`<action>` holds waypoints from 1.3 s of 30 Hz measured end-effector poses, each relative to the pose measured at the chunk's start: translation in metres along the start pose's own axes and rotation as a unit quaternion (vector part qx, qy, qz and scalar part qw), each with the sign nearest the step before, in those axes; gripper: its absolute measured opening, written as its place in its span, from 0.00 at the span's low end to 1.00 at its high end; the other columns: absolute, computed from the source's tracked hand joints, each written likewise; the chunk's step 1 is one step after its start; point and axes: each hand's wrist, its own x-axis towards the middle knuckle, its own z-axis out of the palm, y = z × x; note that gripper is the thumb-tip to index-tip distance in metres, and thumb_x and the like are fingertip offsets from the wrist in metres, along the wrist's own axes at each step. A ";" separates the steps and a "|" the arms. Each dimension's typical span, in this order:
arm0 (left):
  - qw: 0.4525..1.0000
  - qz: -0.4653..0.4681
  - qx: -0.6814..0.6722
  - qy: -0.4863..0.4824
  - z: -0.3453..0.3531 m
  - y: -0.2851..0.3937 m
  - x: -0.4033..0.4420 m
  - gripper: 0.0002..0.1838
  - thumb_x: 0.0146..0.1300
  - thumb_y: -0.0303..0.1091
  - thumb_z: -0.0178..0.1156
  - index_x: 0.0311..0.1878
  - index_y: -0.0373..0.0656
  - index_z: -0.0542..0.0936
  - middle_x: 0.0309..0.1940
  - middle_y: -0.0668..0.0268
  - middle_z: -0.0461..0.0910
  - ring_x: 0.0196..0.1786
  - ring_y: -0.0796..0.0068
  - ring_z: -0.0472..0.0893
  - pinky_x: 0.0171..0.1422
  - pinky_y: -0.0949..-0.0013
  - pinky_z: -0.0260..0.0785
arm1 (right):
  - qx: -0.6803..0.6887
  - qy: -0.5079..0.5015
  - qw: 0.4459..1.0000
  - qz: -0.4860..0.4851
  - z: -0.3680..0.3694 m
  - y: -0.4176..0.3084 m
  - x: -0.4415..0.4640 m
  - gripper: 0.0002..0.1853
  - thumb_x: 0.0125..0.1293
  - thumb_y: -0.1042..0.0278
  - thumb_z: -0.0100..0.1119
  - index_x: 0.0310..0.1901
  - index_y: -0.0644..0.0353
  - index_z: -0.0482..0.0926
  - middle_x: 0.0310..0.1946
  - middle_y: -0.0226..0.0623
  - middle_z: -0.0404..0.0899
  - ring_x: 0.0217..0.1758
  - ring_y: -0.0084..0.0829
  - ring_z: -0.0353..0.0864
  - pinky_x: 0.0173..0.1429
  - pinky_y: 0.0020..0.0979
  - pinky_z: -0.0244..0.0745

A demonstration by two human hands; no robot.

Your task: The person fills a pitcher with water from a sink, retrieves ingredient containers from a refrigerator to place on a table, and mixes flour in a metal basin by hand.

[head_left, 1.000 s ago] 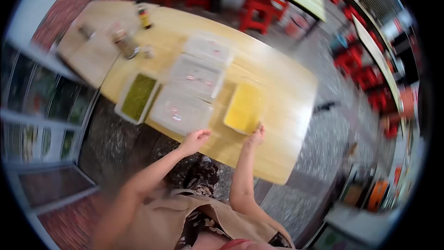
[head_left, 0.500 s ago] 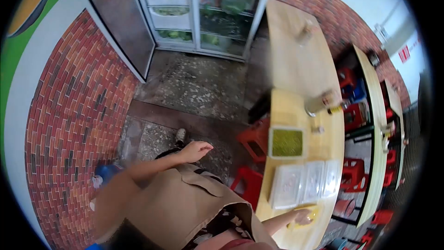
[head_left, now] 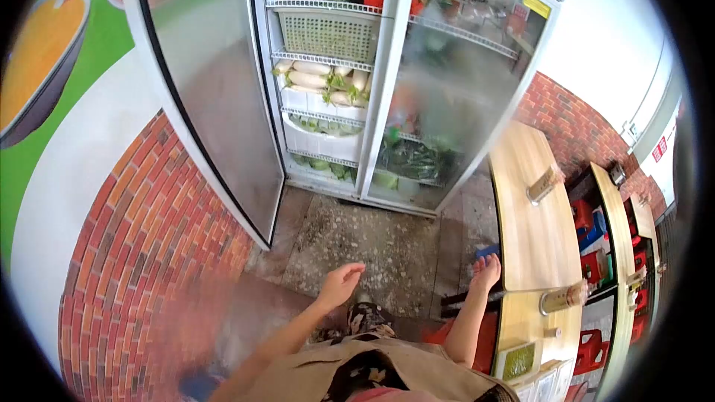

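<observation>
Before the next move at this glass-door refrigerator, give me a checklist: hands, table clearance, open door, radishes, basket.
1. Left hand empty: ok, nothing held.
2. Right hand empty: ok, nothing held.
3. Right hand clear of the wooden table: cannot tell; they overlap closely in view.
4. Left refrigerator door open: ok, swung wide.
5. White radishes visible: ok.
6. Perforated basket contents known: cannot tell.

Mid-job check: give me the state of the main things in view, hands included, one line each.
Left hand: empty, fingers loosely bent
Right hand: empty, fingers bent
Left fridge door: swung open
Right fridge door: shut
Perforated basket: on a shelf
White radishes: piled below the basket
Nearer cylindrical holder: upright
</observation>
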 end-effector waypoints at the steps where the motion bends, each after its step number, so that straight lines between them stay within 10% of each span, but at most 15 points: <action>1: 1.000 -0.015 -0.008 0.019 -0.012 -0.001 0.020 0.13 0.65 0.29 0.51 0.51 0.39 0.77 0.45 0.62 0.80 0.46 0.74 0.79 0.51 0.72 0.69 | 0.002 -0.008 1.000 0.016 0.029 0.009 0.006 0.15 0.63 0.65 0.52 0.51 0.55 0.72 0.44 0.34 0.74 0.42 0.29 0.74 0.43 0.30 0.70; 9: 0.992 0.094 -0.002 0.082 -0.105 0.020 0.259 0.13 0.64 0.28 0.51 0.50 0.38 0.77 0.43 0.64 0.81 0.42 0.78 0.78 0.49 0.74 0.69 | 0.137 -0.205 0.957 0.151 0.294 0.075 0.073 0.10 0.62 0.65 0.53 0.43 0.57 0.74 0.37 0.30 0.77 0.37 0.26 0.75 0.40 0.27 0.71; 13: 0.961 0.245 0.080 0.103 -0.151 0.095 0.417 0.14 0.62 0.28 0.54 0.52 0.38 0.75 0.48 0.57 0.78 0.50 0.65 0.78 0.54 0.68 0.69 | 0.149 -0.369 0.912 0.103 0.480 0.051 0.066 0.09 0.61 0.66 0.55 0.42 0.58 0.76 0.36 0.29 0.77 0.38 0.27 0.75 0.44 0.28 0.69; 16: 0.886 0.400 0.170 0.160 -0.196 0.189 0.509 0.16 0.60 0.27 0.54 0.52 0.36 0.72 0.46 0.56 0.78 0.51 0.62 0.77 0.56 0.64 0.68 | 0.105 -0.466 0.878 -0.032 0.607 0.019 0.023 0.07 0.63 0.67 0.54 0.40 0.60 0.76 0.35 0.32 0.78 0.38 0.25 0.75 0.45 0.26 0.69; 21: 0.916 0.338 0.125 0.177 -0.289 0.278 0.673 0.17 0.59 0.35 0.58 0.49 0.36 0.72 0.43 0.56 0.79 0.45 0.62 0.79 0.50 0.64 0.70 | -0.020 -0.564 0.788 -0.246 0.770 -0.014 -0.029 0.09 0.67 0.66 0.49 0.39 0.61 0.76 0.36 0.31 0.79 0.41 0.22 0.75 0.48 0.26 0.69; 29: 0.965 0.102 0.156 0.184 -0.337 0.331 0.946 0.30 0.51 0.51 0.60 0.49 0.34 0.77 0.53 0.45 0.74 0.54 0.53 0.76 0.57 0.62 0.68 | -0.335 -0.416 0.704 -0.468 0.948 -0.004 0.000 0.15 0.58 0.62 0.50 0.42 0.59 0.79 0.41 0.52 0.78 0.43 0.47 0.78 0.47 0.39 0.73; 32: 0.981 0.086 0.137 0.105 -0.337 0.329 1.003 0.25 0.51 0.47 0.60 0.43 0.33 0.80 0.54 0.47 0.73 0.55 0.52 0.75 0.56 0.62 0.70 | -0.642 -0.323 0.442 -0.537 0.981 0.005 0.043 0.15 0.54 0.62 0.51 0.40 0.61 0.79 0.44 0.49 0.78 0.51 0.47 0.75 0.57 0.43 0.69; 35: 0.987 0.040 0.151 0.040 -0.340 0.342 0.979 0.16 0.52 0.35 0.55 0.40 0.34 0.79 0.43 0.53 0.80 0.41 0.57 0.82 0.39 0.65 0.78 | -0.766 -0.204 0.367 -0.487 0.976 -0.013 0.037 0.18 0.54 0.59 0.54 0.42 0.61 0.79 0.49 0.45 0.76 0.58 0.44 0.71 0.62 0.44 0.63; 39: 0.988 0.041 0.146 -0.014 -0.361 0.335 0.987 0.15 0.53 0.33 0.52 0.39 0.33 0.79 0.40 0.52 0.80 0.39 0.58 0.82 0.40 0.64 0.79 | -0.721 -0.176 0.434 -0.511 0.971 -0.023 0.073 0.22 0.54 0.55 0.57 0.48 0.58 0.78 0.54 0.43 0.72 0.60 0.42 0.68 0.64 0.44 0.60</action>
